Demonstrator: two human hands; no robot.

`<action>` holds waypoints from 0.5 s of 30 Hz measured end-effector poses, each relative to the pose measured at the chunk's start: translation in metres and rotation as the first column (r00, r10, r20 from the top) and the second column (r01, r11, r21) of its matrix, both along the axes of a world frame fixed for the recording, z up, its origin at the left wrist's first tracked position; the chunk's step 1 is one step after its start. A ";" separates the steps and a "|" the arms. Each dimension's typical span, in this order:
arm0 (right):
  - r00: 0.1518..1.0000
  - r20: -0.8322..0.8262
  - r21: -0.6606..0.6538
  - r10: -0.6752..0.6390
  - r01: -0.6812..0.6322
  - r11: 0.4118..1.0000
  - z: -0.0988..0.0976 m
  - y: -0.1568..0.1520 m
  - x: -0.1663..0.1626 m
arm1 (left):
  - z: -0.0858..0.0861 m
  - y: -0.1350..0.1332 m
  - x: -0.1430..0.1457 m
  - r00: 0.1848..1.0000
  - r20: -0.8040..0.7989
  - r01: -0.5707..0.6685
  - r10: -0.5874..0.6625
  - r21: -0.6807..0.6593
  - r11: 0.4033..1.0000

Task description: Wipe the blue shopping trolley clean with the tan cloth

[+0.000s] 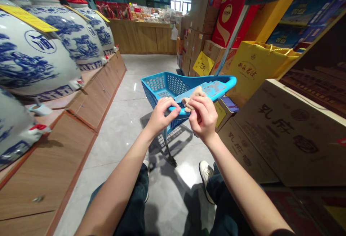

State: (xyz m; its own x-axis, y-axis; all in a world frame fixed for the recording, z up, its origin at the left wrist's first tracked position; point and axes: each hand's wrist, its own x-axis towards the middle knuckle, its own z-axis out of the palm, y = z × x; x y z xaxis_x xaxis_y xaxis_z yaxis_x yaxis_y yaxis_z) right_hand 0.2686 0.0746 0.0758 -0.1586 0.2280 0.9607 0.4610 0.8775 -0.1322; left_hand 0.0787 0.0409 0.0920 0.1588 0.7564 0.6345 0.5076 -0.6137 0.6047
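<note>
A blue plastic shopping cart [180,80] with a perforated basket stands in front of me. My left hand [163,116] is closed round the near handle bar [173,115], its thumb lying along the bar. At the right part of that bar, my right hand [203,116] pinches a crumpled beige cloth [198,92]. The cloth lies over the bar, and part of it is hidden under my fingers. Just beyond it is a blue flap [214,89] with a worn, greyish panel.
Large blue-and-white jars [40,54] line a wooden cabinet [51,164] on the left. Cardboard boxes [292,131] and a yellow gift bag [256,70] crowd the right. Tiled floor [116,120] runs between them towards a goods-laden counter [143,36].
</note>
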 end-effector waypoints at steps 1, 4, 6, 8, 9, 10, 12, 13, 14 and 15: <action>0.998 0.056 0.003 0.026 -0.026 1.000 -0.001 0.001 0.001 | 0.000 0.000 -0.001 1.000 -0.001 -0.002 0.002 0.000 1.000; 0.992 0.118 0.030 0.042 -0.046 0.999 -0.004 0.016 0.015 | -0.001 0.001 -0.001 1.000 -0.004 -0.019 0.019 -0.022 1.000; 1.000 0.025 0.056 -0.004 0.002 0.998 -0.005 0.027 0.023 | -0.001 0.002 0.000 1.000 -0.003 -0.021 0.021 -0.029 0.999; 0.994 -0.066 0.038 -0.086 0.089 0.995 -0.006 0.029 0.023 | -0.001 0.003 0.002 1.000 -0.001 -0.015 0.015 -0.022 1.000; 0.988 -0.090 0.021 -0.124 0.127 0.992 -0.006 0.025 0.019 | 0.000 0.003 0.003 1.000 0.000 -0.014 0.014 -0.017 1.000; 0.985 -0.096 0.005 -0.147 0.148 0.989 -0.006 0.021 0.015 | 0.000 0.003 0.003 1.000 0.000 -0.016 0.016 -0.016 1.000; 0.990 -0.056 -0.004 -0.128 0.128 0.992 -0.006 0.011 0.006 | 0.000 0.002 0.001 1.000 0.002 -0.024 0.024 -0.025 0.999; 0.995 -0.011 0.005 -0.094 0.094 0.996 -0.006 0.009 0.004 | 0.000 0.002 0.000 1.000 0.005 -0.027 0.027 -0.031 0.999; 0.997 0.048 0.016 -0.055 0.055 0.998 -0.006 0.009 0.005 | 0.001 0.002 -0.001 0.999 0.012 -0.029 0.030 -0.037 0.999; 0.995 0.101 0.027 -0.024 0.022 0.999 -0.005 0.011 0.007 | 0.001 0.002 -0.003 0.999 0.022 -0.031 0.032 -0.042 0.999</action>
